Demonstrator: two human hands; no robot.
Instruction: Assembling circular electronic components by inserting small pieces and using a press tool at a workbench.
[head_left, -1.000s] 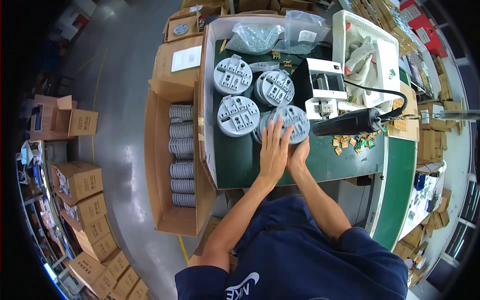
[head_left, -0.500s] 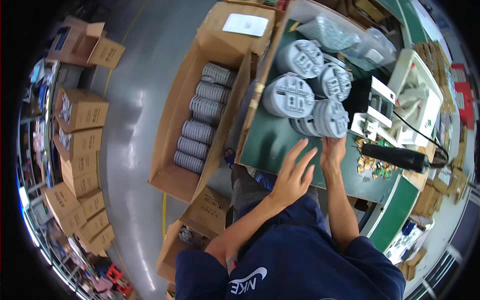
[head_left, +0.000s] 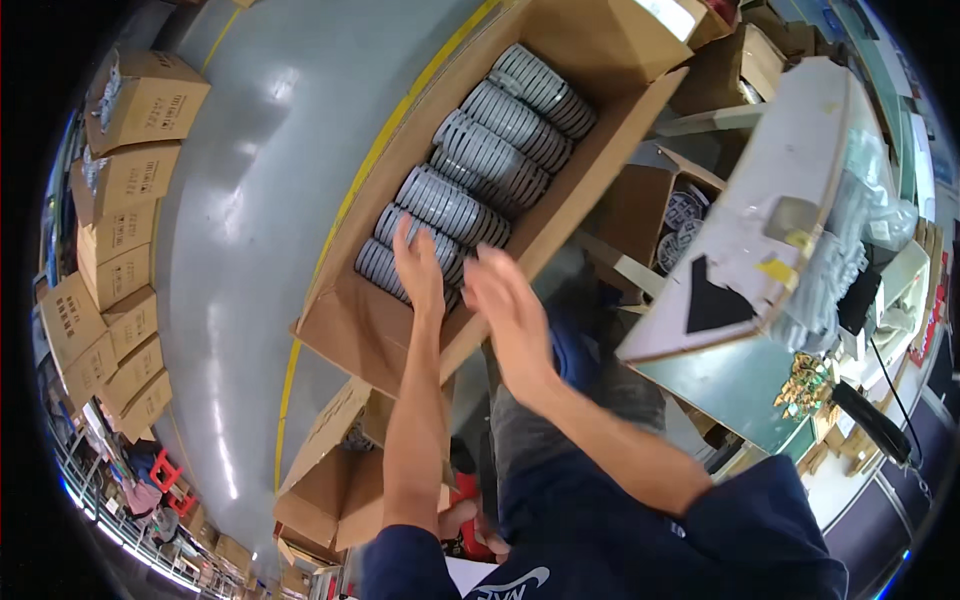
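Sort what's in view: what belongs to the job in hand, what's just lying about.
Likely in the job:
left hand
right hand
grey discs
long box around the discs

Seemingly just lying about:
red stool
cartons at far left

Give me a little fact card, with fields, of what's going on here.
Left hand: open, over the grey discs; contact unclear
Right hand: blurred, open, nothing seen in it, beside the left hand
Box: long open cardboard box
Contents: grey discs, on edge in rows
Right side: green bench with small copper-coloured parts
Floor: grey, with a yellow line
Far left: stacked cartons
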